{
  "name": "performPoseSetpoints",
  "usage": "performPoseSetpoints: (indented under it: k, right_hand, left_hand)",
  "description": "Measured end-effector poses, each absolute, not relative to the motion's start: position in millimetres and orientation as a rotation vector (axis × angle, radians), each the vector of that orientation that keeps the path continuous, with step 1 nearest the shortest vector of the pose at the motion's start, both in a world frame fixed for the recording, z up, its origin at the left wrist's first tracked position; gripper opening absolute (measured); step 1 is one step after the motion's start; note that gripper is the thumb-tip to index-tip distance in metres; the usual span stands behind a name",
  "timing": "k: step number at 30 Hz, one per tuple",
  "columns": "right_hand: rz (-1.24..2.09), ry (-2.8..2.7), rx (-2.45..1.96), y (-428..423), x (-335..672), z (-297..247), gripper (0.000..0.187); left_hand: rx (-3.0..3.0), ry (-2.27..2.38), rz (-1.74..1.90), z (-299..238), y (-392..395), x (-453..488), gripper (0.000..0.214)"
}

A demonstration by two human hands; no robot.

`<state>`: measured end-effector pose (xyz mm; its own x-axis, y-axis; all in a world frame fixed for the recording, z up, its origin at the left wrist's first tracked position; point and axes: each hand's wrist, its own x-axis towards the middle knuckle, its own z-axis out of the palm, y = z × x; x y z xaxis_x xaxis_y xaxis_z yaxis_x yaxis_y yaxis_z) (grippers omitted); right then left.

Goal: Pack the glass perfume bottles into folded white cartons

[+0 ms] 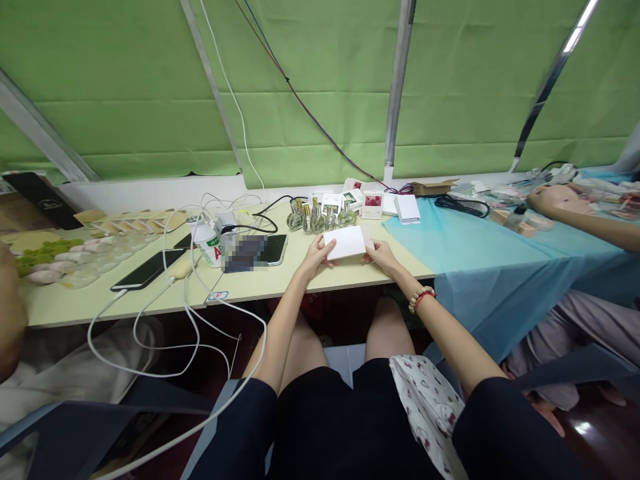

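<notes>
Both hands hold a flat white card (pixel 345 243) just above the table's front edge. My left hand (pixel 316 257) grips its left end, thumb on top and fingers underneath. At the opposite end my right hand (pixel 383 256) is closed on the card's right edge, where a paler, see-through strip shows. Whether the card is a single sheet or a flattened box I cannot tell. Just behind it stand several small glass bottles with gold tops (pixel 315 217). Beside these are a small white box with a red picture (pixel 373 205) and a plain white folded piece (pixel 408 209).
To the left lie a phone (pixel 275 249), a black phone on a charging cable (pixel 148 269) and a white bottle (pixel 206 243). White cables (pixel 195 333) loop over the table edge. Blue sheeting (pixel 480 247) covers the right side, with a black coiled cable (pixel 462 205). People sit on both sides.
</notes>
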<state>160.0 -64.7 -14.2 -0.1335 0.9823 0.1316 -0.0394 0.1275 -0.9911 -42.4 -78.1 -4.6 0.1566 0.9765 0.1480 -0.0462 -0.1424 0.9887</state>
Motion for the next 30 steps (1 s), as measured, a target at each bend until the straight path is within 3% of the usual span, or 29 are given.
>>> performPoseSetpoints:
  k: [4, 10, 30]
  right_hand:
    - [1.244, -1.31, -1.018, -66.3, 160.9, -11.3, 0.026]
    - [1.248, -1.308, -1.025, -67.2, 160.9, -9.7, 0.012]
    - [1.215, -1.314, -1.055, -66.2, 159.3, -11.1, 0.019]
  left_hand:
    - [1.343, 0.994, 1.206, -5.3, -77.1, -42.5, 0.069]
    - [1.318, 1.023, 1.211, -2.5, -80.2, -41.2, 0.071]
    - [1.367, 0.994, 1.203, -3.4, -76.7, -43.7, 0.073]
